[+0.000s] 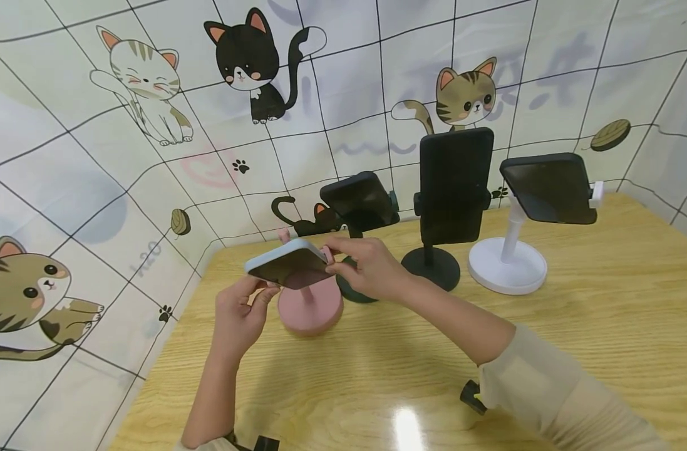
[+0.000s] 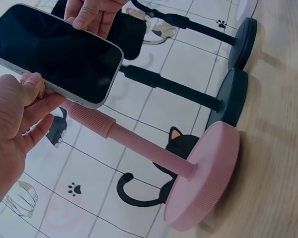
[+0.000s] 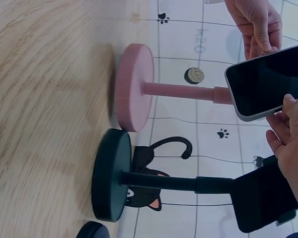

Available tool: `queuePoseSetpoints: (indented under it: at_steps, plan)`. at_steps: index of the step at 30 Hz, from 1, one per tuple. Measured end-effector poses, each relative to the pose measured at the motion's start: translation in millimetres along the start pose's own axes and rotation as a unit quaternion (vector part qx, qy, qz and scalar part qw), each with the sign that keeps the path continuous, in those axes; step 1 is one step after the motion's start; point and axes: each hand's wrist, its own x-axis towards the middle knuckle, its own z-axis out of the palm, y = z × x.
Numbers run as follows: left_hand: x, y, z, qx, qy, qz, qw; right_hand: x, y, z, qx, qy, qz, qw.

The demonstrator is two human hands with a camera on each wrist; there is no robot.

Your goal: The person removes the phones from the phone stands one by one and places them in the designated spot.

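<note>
A smartphone (image 1: 289, 266) with a pale rim and dark screen lies tilted at the top of a pink phone stand (image 1: 310, 310). My left hand (image 1: 242, 313) pinches its left, near edge between thumb and fingers. At the opposite edge my right hand (image 1: 371, 266) grips the phone beside a small pink clamp piece (image 1: 327, 254). In the left wrist view, the pink stand's ribbed collar (image 2: 92, 120) meets the phone's underside. The phone hides most of the holder. In the right wrist view, my right thumb (image 3: 288, 101) lies on the phone's rim.
Behind my right hand stands a dark green stand holding a phone (image 1: 360, 200). Further right are a black stand with an upright phone (image 1: 456, 185) and a white stand (image 1: 509, 266) with a tilted phone (image 1: 552, 188). A cat-print sheet (image 1: 354, 75) backs the wooden table (image 1: 343, 388).
</note>
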Motion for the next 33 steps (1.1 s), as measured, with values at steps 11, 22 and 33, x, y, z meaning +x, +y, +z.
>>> queuePoseSetpoints:
  at_steps: [11,22,33]
  plan:
    - [5.0,25.8,-1.3,-0.071,-0.022,0.004,0.9972,-11,-17,-26.2,0.023,-0.005,-0.012,1.0]
    - [14.0,46.3,13.6,-0.107,-0.029,0.089,0.9898,-30,-27,-55.4,0.003,0.012,-0.023,1.0]
    - [23.9,65.5,35.2,-0.137,-0.052,0.119,0.982,-51,-33,-84.1,-0.014,0.045,-0.055,0.997]
